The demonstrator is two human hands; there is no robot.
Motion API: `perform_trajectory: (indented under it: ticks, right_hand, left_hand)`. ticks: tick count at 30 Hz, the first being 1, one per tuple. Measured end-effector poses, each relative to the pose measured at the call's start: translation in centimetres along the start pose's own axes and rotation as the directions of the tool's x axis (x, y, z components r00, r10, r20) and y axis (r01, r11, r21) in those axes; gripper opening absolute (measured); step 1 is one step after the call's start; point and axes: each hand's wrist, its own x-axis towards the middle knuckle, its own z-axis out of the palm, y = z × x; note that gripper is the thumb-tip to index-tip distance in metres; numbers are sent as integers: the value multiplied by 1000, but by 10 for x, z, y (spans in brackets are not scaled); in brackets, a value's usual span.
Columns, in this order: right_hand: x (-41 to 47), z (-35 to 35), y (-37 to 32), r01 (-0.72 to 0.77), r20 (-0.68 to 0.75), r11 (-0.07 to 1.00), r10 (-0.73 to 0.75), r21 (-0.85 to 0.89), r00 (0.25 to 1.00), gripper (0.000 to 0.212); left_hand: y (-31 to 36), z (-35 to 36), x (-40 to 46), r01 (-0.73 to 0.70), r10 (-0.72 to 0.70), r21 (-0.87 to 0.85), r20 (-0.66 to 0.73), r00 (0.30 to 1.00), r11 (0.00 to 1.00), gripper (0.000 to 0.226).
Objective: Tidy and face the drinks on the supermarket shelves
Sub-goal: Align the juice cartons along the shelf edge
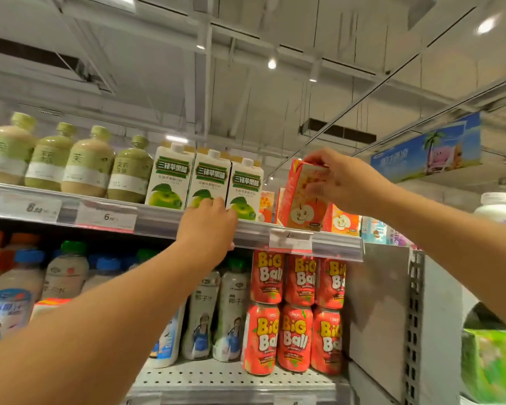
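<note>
Right hand [338, 182] grip clasps orange carton [300, 204] top.

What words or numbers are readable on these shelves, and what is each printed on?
"BiG Ball": red cans, lower shelf.
"三锋苹果醋": white apple cartons, top shelf.
"6": price tag on the shelf rail.
"椰子水": white bottles.
Other price tags, the orange carton and the hanging banner: too blurred.

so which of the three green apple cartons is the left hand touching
The middle green apple carton: the left hand covers its lower front, while the cartons on either side stand untouched.
</note>
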Motion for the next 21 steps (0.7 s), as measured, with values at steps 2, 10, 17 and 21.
perform_trajectory:
  ticks: [2, 10, 17, 21]
  right_hand:
    - [20, -1, 16, -14, 43, 997, 18, -75, 999, 45]
    - [70, 44, 68, -67, 130, 927, 123, -368, 984, 26]
    - [85, 51, 83, -159, 305, 959, 228, -235, 925, 33]
    - [88, 55, 83, -159, 290, 953, 233, -258, 928, 36]
  left_hand:
    - [10, -3, 3, 69, -71, 63, 31, 997, 996, 44]
    - [41, 0, 14, 159, -183, 182, 126, 975, 970, 52]
    - [37, 6, 13, 96, -120, 270, 71, 990, 958, 45]
    - [33, 10, 9, 62, -75, 277, 37, 996, 959, 46]
